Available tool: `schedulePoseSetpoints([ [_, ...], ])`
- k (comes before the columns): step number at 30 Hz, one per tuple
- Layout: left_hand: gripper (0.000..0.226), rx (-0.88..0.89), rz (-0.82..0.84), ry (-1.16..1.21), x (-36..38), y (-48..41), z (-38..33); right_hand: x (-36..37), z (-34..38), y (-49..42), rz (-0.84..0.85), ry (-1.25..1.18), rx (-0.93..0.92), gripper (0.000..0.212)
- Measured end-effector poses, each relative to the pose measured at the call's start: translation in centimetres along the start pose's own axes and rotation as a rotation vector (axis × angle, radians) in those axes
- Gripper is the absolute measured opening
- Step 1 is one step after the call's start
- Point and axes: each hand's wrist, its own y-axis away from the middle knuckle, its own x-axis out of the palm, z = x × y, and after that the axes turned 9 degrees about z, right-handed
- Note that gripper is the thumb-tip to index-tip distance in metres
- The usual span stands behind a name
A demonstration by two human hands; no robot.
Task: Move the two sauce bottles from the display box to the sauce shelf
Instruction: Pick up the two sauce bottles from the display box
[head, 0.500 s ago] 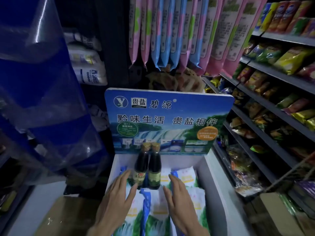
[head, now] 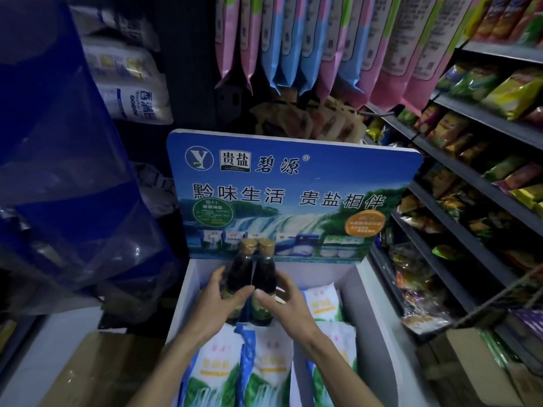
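Dark glass, gold caps: two bottles (head: 252, 277) stand upright, touching, at the back of the white box (head: 364, 292) among salt bags (head: 266, 365). The left hand (head: 216, 301) wraps the left bottle, the right hand (head: 282, 302) the right one; their fingers hide both labels. The nearest bags are cut off below.

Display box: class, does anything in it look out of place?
Yes. Two dark sauce bottles stand upright among white salt bags in the display box under a salt advert; both hands are closing round them.
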Motion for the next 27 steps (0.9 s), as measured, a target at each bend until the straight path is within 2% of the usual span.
schedulePoseSetpoints([
  [4,0.046,0.038,-0.014,-0.046,0.6,-0.5,-0.7,0.0,-0.2,-0.7,0.007,-0.019,-0.015,0.057],
  [7,0.034,0.074,-0.020,-0.087,0.7,-0.8,-0.6,-0.1,-0.4,-1.3,-0.007,-0.033,-0.015,0.053],
  [13,0.028,0.105,-0.010,-0.084,0.7,-0.8,-0.7,0.0,-0.8,-1.9,-0.012,-0.065,-0.017,0.051],
  [18,0.022,0.123,-0.041,-0.052,0.3,0.2,-0.8,-0.2,0.1,-0.9,0.020,-0.095,-0.034,0.041],
  [22,0.039,0.165,-0.089,0.094,-0.1,2.4,-2.0,-0.7,1.9,0.9,0.054,-0.089,-0.080,0.044],
  [27,0.039,0.228,-0.150,0.216,-1.5,6.5,-5.3,-0.6,6.6,4.7,0.113,-0.082,-0.147,0.045],
])
